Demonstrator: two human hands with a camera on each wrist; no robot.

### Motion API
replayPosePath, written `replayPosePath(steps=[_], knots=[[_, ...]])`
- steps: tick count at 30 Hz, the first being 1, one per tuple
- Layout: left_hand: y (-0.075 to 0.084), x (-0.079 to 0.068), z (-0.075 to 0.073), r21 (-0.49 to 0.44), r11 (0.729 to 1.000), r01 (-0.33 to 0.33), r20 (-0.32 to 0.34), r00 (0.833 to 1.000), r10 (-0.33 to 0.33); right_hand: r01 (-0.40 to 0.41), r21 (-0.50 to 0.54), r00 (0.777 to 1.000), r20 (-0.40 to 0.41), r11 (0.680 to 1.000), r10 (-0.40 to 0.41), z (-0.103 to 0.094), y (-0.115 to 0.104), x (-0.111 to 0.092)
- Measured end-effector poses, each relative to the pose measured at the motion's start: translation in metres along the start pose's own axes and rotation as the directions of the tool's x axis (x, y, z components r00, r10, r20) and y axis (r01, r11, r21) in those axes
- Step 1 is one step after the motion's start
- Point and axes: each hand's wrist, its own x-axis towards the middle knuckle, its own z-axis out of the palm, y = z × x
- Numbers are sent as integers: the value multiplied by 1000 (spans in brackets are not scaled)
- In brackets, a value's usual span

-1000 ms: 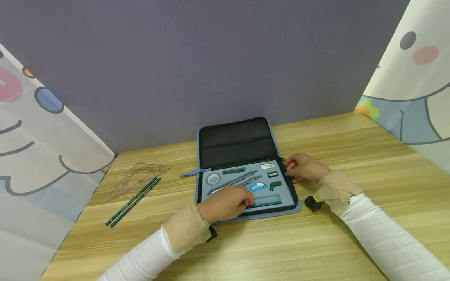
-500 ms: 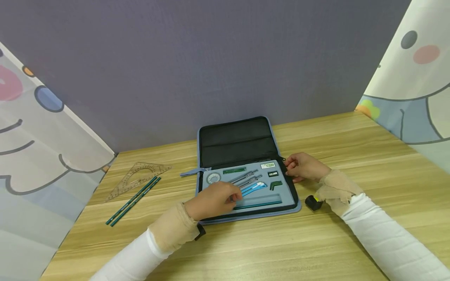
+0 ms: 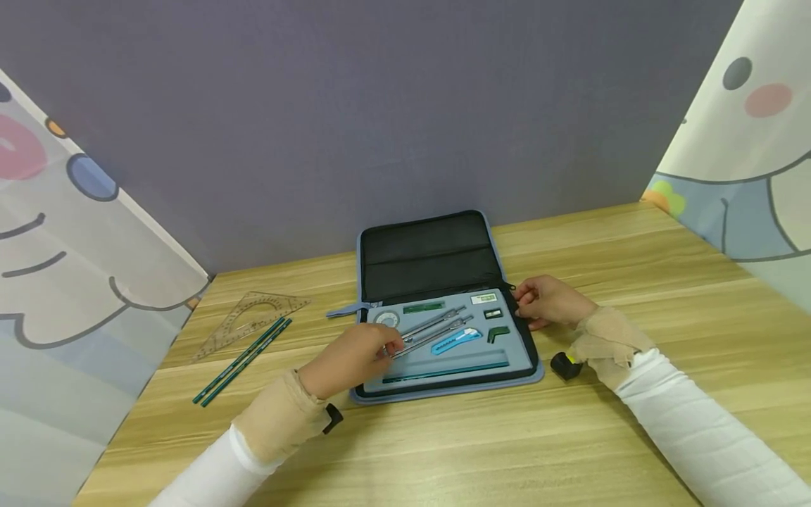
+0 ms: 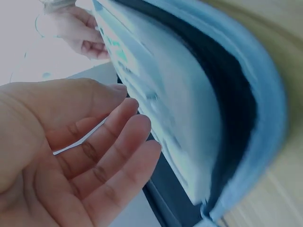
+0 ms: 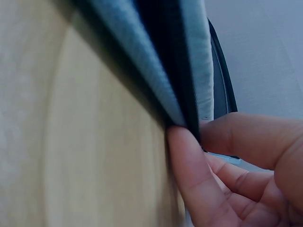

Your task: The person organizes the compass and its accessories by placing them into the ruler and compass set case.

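A blue zip case (image 3: pixel 443 389) lies unfolded, its black lid (image 3: pixel 431 257) at the back. In its grey tray sit two metal compasses (image 3: pixel 437 325), a light-blue utility knife (image 3: pixel 456 341), a long dark-green strip (image 3: pixel 446 372) and a green angled piece (image 3: pixel 498 334). My left hand (image 3: pixel 351 358) hovers over the tray's left front part, by the compasses' lower ends. In the left wrist view its fingers (image 4: pixel 118 156) bend loosely, with nothing seen between them and the thumb. The right hand (image 3: pixel 550 301) pinches the case's right edge between thumb and finger, plain in the right wrist view.
A clear set square (image 3: pixel 218 339) and two green pencils (image 3: pixel 243 362) lie on the wooden table left of the case. A round dial (image 3: pixel 386 320), sharpener (image 3: pixel 492 313) and eraser (image 3: pixel 483 299) sit in the tray. A grey wall (image 3: pixel 380 141) stands right behind.
My left hand has moved left from the long green strip, uncovering the strip, the utility knife and more of the compasses. The right hand stays on the case's edge.
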Motion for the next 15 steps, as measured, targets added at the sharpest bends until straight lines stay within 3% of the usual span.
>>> replayPosePath(steps=[9,15], knots=[[-26,-24,-25,-40,987,153,-26,988,-154,5,-4,1000,4,1000,-5,0,0,0],[-50,-43,-38,-10,963,268,-41,963,-268,-5,-6,1000,1,1000,5,1,1,2]])
